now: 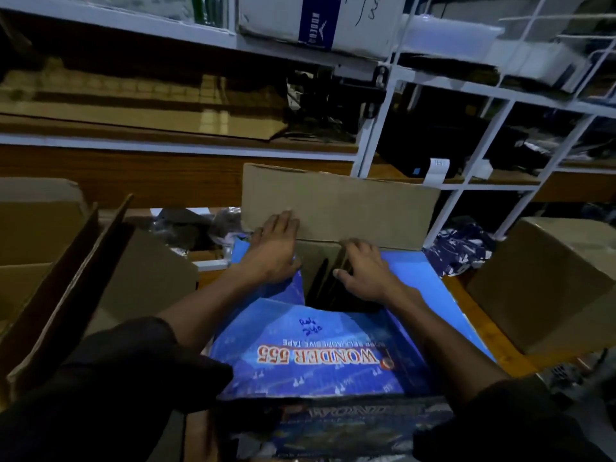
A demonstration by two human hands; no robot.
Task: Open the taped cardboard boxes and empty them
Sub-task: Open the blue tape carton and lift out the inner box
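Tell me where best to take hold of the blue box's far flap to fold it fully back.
Probably the free top edge of the far flap, taken from above with fingers over the rim. It stands upright with its brown inner face toward the person, and that edge is bare; the left hand only presses low near the hinge.

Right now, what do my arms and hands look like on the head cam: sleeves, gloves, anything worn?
Both hands are bare: no gloves, rings or watch visible on the left hand or right hand. Forearms are uncovered; dark, loose sleeves are pushed up toward the elbows on both arms.
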